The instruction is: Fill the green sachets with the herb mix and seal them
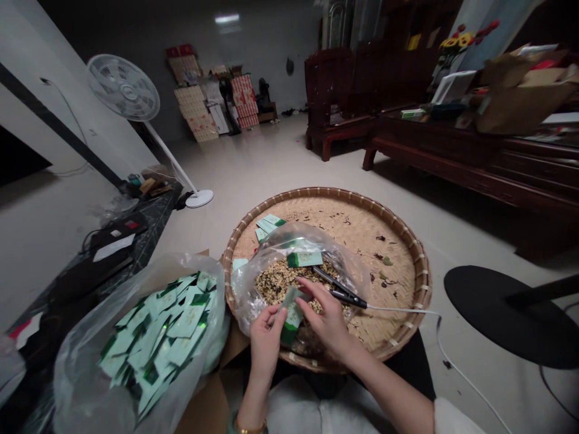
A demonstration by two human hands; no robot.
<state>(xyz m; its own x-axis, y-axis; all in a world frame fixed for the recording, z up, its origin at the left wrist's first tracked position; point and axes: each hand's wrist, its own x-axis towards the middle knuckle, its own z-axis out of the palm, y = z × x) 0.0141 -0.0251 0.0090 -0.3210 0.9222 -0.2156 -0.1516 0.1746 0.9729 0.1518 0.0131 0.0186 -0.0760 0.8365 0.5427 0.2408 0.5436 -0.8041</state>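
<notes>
We see our left hand [266, 340] and right hand [326, 319] close together over a big round bamboo tray [418, 265]. A small green and white sachet [293, 316] stands tilted between them, just over the near side of a clear plastic bag [348, 265]. Our left thumb and fingers pinch it in a narrow grip. Our right fingers are up against it too, but we cannot tell if they really squeeze it.

The bag sits in the tray and holds a pile of dry, crumbly tea-like bits [289, 283]. Another sachet [304, 259] lies on the bag, and a few more [269, 224] lie in the tray. A black corded tool [348, 296] rests right by our right hand, and its white cord [398, 310] runs off over the tray's edge.

A few things could go wrong. The sachet is thin and slick, so a loose pinch could let it slip into the bag. The open bag could spill its dry bits if a hand bumps it. A tug on the cord could pull the tool and knock the bag.
</notes>
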